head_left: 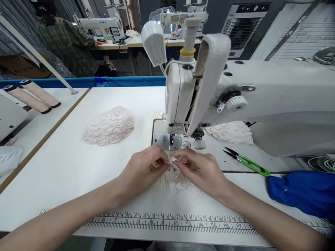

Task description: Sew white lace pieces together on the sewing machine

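Between both hands, just in front of the needle plate, is a piece of white lace [180, 190]; its lower part hangs toward the table's front edge. My left hand [146, 165] pinches the lace edge between thumb and forefinger. From the other side my right hand [200, 169] pinches the same edge, fingertips almost meeting the left ones. Directly beyond them stands the white sewing machine [180, 97], its presser foot [172, 138] above the metal plate. A pile of cream lace pieces [111, 125] lies to the left. More lace [231, 132] shows behind the machine head.
Green-handled thread snips [247, 161] and a blue cloth [300, 193] lie at the right. A printed ruler [151, 223] runs along the front edge. Two thread cones [39, 94] rest at far left. Across the aisle a person [65, 45] sits by another sewing machine [102, 28].
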`<state>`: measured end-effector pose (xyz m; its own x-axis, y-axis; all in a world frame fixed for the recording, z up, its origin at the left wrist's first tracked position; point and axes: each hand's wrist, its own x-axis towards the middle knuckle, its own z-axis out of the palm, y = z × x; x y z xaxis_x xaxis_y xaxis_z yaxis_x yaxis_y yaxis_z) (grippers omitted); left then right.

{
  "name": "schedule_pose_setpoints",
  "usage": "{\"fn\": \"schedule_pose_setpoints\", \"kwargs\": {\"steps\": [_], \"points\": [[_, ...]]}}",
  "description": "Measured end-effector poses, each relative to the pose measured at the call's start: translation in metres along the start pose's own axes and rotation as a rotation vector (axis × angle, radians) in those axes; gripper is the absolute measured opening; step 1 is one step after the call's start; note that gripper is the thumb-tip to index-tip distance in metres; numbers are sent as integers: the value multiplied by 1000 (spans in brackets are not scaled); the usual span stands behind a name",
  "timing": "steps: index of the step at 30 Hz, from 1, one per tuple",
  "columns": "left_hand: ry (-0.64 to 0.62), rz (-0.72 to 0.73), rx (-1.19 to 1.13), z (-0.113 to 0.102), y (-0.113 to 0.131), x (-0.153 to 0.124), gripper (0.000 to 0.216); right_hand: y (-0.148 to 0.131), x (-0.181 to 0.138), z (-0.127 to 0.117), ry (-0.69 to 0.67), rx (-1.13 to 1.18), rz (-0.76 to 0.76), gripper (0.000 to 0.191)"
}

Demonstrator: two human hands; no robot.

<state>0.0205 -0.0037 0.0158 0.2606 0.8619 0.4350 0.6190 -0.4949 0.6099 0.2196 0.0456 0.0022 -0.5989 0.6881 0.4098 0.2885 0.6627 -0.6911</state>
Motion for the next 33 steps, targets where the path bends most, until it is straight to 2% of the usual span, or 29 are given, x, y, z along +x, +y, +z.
{"fn": "schedule_pose_setpoints", "kwargs": {"steps": [3, 9, 19, 25, 29, 33], "points": [[50, 165, 174, 4, -5, -2, 11, 2, -1, 2, 33, -86, -131, 14], [160, 380, 340, 3, -11, -1, 10, -1, -2, 1, 34, -122, -208, 16], [131, 443, 380, 3, -13, -1, 14, -1, -3, -1, -17, -100, -213, 18], [148, 490, 423, 4, -10, 3, 14, -2, -4, -1, -28, -149, -260, 25], [138, 516, 426, 2, -10, 3, 14, -2, -2, -1, -8, -166, -284, 24], [129, 532, 408, 0, -12, 0, 15, 1, -2, -2, 95, -291, -361, 17]]}}
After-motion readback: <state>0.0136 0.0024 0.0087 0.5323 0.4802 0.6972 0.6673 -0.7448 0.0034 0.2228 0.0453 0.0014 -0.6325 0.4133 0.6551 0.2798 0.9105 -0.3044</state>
